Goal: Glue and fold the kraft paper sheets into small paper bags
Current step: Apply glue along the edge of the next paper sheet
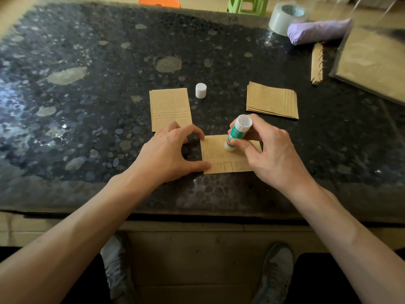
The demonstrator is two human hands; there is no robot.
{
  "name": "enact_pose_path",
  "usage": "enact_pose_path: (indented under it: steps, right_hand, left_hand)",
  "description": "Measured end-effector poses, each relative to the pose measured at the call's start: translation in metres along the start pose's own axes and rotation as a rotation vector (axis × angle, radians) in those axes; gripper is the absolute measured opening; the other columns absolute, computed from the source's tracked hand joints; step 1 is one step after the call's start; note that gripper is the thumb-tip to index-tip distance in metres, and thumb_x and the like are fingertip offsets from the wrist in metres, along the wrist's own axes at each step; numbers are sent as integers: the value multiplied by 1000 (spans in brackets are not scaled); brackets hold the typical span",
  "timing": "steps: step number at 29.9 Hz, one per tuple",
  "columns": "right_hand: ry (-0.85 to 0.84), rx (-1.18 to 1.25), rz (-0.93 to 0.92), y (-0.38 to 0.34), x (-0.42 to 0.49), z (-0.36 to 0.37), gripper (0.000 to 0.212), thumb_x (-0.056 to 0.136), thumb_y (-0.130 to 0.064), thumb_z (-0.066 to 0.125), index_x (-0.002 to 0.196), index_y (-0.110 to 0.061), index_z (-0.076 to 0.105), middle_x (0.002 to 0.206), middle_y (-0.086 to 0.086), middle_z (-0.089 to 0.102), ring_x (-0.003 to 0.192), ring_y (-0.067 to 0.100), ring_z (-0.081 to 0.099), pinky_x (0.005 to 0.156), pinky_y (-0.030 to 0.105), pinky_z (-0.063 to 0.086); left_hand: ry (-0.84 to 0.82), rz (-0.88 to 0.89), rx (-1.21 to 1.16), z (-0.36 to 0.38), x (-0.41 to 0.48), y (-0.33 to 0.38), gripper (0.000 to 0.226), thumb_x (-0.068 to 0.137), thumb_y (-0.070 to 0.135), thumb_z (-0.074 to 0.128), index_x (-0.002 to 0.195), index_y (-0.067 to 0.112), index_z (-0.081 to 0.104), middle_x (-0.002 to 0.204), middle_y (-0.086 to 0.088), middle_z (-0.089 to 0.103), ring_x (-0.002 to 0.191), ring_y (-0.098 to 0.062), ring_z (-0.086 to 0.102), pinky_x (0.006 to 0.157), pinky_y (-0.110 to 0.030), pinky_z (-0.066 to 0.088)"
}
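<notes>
Matt printed kraft paper sheet (221, 157), glossy plastic glue stick (237, 132), polished speckled stone table (87, 106)

— The table (87, 106)?
— Black, speckled all over with grey and tan pebble shapes.
— And the paper?
— Kraft brown with faint darker print and ruled lines: the near sheet (219, 159), the far sheet (169, 106) and the stack (271, 99) alike.
— The glue stick (235, 133)?
— White, with a green label and a bit of red low down. The cap (201, 90) is plain white.
— Farther back?
— Grey tape (282, 17), a lilac bundle (317, 31), a green stool (247, 4).
</notes>
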State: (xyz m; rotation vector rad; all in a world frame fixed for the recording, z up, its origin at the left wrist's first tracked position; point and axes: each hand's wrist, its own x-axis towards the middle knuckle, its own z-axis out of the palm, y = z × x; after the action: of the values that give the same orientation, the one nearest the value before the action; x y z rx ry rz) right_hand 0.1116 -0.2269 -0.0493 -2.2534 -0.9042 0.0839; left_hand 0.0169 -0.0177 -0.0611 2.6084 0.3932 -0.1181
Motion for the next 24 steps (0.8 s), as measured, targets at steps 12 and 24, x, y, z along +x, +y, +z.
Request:
enact_pose_path:
  steps: [12,24]
  right_hand:
    - [-10,4,10,1,-13,-7,27,98,-28,71,121,-17,63,111,-7,70,102,9,65,77,22,56]
    - [51,-31,-19,2,-10,-3,28,97,-24,73,122,-16,62,110,-5,69,99,9,65,77,17,55]
  left_hand:
    - [-9,6,-3,-2,0,0,67,69,70,76,127,50,50,110,13,45,105,-10,47,79,-34,43]
    - [-17,9,-3,-2,1,0,68,68,71,76,127,50,50,110,12,46,104,-11,47,80,-35,45]
